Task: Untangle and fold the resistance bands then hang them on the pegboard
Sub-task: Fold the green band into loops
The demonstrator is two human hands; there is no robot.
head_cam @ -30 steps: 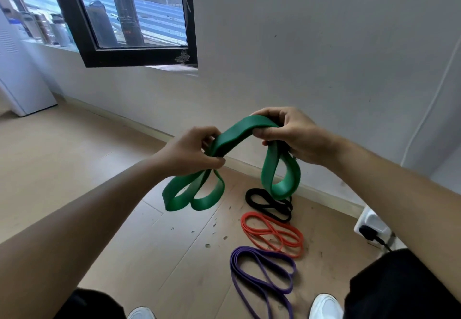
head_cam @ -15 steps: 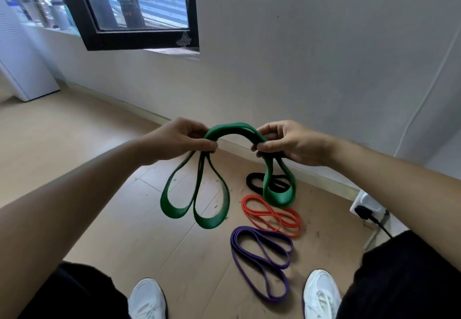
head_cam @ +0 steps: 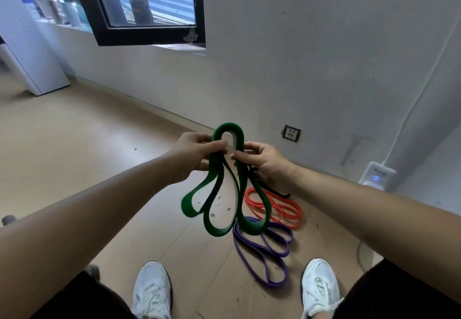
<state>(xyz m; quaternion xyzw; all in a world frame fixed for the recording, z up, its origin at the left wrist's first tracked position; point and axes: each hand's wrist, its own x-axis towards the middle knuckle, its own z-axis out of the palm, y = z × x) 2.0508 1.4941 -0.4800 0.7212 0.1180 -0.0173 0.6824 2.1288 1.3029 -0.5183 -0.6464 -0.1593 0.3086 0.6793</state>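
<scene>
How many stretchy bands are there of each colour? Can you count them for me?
Wide green rubber band loop, pinched by the left hand and the right hand: 1
Thin orange rubber band loop, on the floor: 1
Purple rubber band loop, on the floor: 1
Black rubber band loop, partly hidden behind the right hand: 1
Total: 4

The wall (head_cam: 299, 56) bears a black-framed window (head_cam: 149, 35) and a socket (head_cam: 291, 133).

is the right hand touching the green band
Touching: the head view shows the right hand pinching the green resistance band just below its top fold.
</scene>
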